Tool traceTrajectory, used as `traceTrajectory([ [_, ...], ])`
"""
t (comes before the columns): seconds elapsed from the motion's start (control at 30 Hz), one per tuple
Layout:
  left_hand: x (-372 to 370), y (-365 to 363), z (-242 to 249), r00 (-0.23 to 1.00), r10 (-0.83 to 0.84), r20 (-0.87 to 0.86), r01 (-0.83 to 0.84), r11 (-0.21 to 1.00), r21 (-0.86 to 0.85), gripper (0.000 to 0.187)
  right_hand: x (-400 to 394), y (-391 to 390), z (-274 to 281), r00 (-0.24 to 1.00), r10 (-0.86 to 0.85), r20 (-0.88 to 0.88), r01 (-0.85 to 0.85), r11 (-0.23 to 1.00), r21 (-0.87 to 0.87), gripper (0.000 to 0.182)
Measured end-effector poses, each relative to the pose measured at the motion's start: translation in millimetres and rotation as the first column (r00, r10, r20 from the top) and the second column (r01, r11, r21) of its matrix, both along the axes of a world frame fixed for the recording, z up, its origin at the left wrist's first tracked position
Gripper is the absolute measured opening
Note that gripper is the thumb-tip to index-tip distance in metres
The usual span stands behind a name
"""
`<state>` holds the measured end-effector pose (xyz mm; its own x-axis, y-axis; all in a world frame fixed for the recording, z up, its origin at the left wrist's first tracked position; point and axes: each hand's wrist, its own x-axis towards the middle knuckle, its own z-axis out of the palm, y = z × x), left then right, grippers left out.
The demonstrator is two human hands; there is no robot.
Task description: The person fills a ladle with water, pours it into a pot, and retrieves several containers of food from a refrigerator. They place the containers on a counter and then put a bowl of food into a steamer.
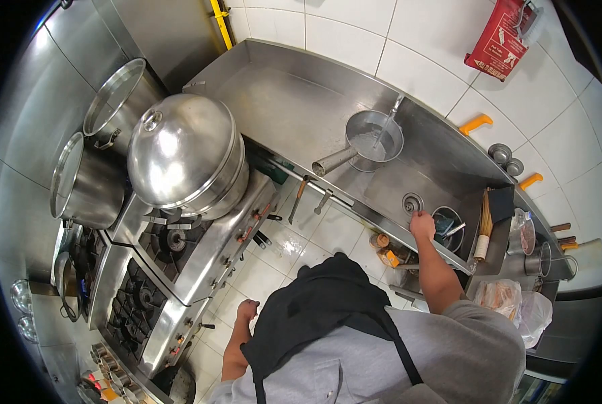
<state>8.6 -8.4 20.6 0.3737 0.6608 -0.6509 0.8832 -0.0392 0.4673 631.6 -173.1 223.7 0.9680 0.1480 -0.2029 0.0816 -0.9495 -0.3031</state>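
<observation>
My right hand is over the sink basin beside the drain, with its fingers curled and what they hold, if anything, hidden. Just to its right stands a metal container with a green scrubber and a handled utensil in it. A saucepan sits under the tap, its handle pointing toward me, with water running into it. My left hand hangs loosely closed at my side, near the stove front, and nothing shows in it.
On the stove at left stands a large steamer with a domed lid; two tall pots are behind it. A bamboo brush leans at the sink's right end. Plastic bags lie further right. Tools hang from the sink's front edge.
</observation>
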Motion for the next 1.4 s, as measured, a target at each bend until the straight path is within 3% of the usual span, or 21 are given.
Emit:
traceTrajectory([
  [0.17, 16.5, -1.2, 35.7, 0.988, 0.146, -0.056, -0.150, 0.987, -0.063, 0.033, -1.2, -0.2, 2.7, 1.000, 0.012, 0.009, -0.012, 1.000, -0.003, 0.036],
  [0.27, 12.6, 0.4, 29.6, 0.994, -0.070, -0.083, 0.072, 0.997, 0.022, 0.030, -0.4, 0.0, 2.5, 1.000, 0.005, -0.003, -0.005, 1.000, 0.001, 0.036],
  [0.37, -0.3, 1.4, 12.5, 0.945, -0.322, -0.060, 0.328, 0.929, 0.171, 0.028, -0.2, -0.2, 1.0, 1.000, 0.001, 0.001, -0.001, 1.000, -0.005, 0.036],
  [0.47, 0.0, -0.1, 13.3, 0.960, -0.274, -0.053, 0.279, 0.946, 0.163, 0.028, -1.3, -0.2, 3.3, 1.000, 0.001, -0.004, -0.001, 1.000, 0.003, 0.036],
  [0.67, 18.1, 0.6, 41.3, 0.987, 0.158, -0.040, -0.160, 0.985, -0.060, 0.031, 1.6, -0.8, -2.0, 1.000, 0.001, -0.002, -0.001, 1.000, -0.002, 0.036],
  [0.77, 9.5, 3.6, 22.5, 0.996, 0.092, 0.014, -0.091, 0.995, -0.033, 0.034, 0.1, 0.3, -1.4, 1.000, 0.001, 0.016, -0.001, 1.000, -0.022, 0.034],
  [0.87, 14.1, 1.4, 30.9, 0.990, 0.143, -0.007, -0.144, 0.988, -0.048, 0.034, -1.0, 1.1, 1.9, 1.000, 0.004, 0.013, -0.004, 1.000, -0.022, 0.034],
  [1.07, -3.5, 3.2, -4.2, 0.987, -0.160, 0.027, 0.157, 0.983, 0.092, 0.037, 0.9, -0.2, -3.0, 1.000, 0.004, 0.023, -0.003, 1.000, -0.020, 0.034],
  [1.17, 17.6, 0.2, 38.4, 0.997, 0.059, -0.051, -0.060, 0.998, -0.018, 0.038, -1.0, 1.2, 0.8, 1.000, -0.004, 0.024, 0.004, 1.000, -0.018, 0.033],
  [1.27, -3.2, 2.9, -3.5, 0.987, -0.159, 0.031, 0.156, 0.985, 0.069, 0.037, 0.0, 0.5, -0.6, 1.000, 0.002, 0.015, -0.002, 1.000, -0.015, 0.034],
  [1.37, 17.7, -0.5, 38.7, 0.992, 0.100, -0.071, -0.102, 0.994, -0.023, 0.037, 2.1, -0.5, -4.3, 1.000, -0.005, 0.021, 0.005, 1.000, -0.011, 0.034],
  [1.4, 16.6, -0.4, 35.9, 0.993, 0.096, -0.073, -0.098, 0.995, -0.025, 0.037, 1.6, -0.4, -3.6, 1.000, -0.005, 0.022, 0.005, 1.000, -0.008, 0.034],
])
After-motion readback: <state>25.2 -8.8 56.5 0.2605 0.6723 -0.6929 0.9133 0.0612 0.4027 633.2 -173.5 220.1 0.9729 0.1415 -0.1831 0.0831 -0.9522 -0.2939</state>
